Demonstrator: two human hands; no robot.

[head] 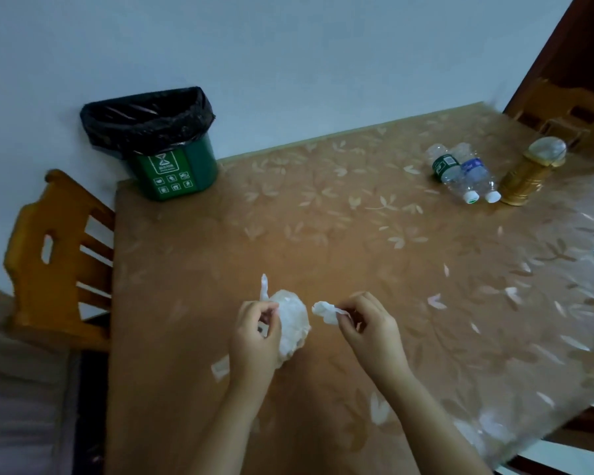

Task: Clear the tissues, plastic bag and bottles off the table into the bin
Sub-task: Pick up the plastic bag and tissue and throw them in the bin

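The left hand [254, 332] is curled around a crumpled translucent plastic bag [290, 320], thumb and fingers pinching its near-left side, with a thin twisted tail of the bag sticking up just beyond the knuckles. The right hand [369, 329] pinches a small crumpled white tissue [326, 310] between thumb and fingertips, holding it just right of the bag with a narrow gap between the two. Both hands are over the near-middle part of the table [220, 255], which is covered by a brown cloth printed with pale leaves. A flat white scrap [220, 367], perhaps another tissue, lies on the cloth just left of the left wrist. On the far left corner of the table stands a green bin [177, 173] lined with a black bag, its mouth open. At the far right, two clear plastic bottles [463, 173] lie on their sides touching each other, white caps pointing toward the near side, and just right of them lies a golden jar [528, 173]. A wooden chair [55, 255] stands beyond the table's left edge.
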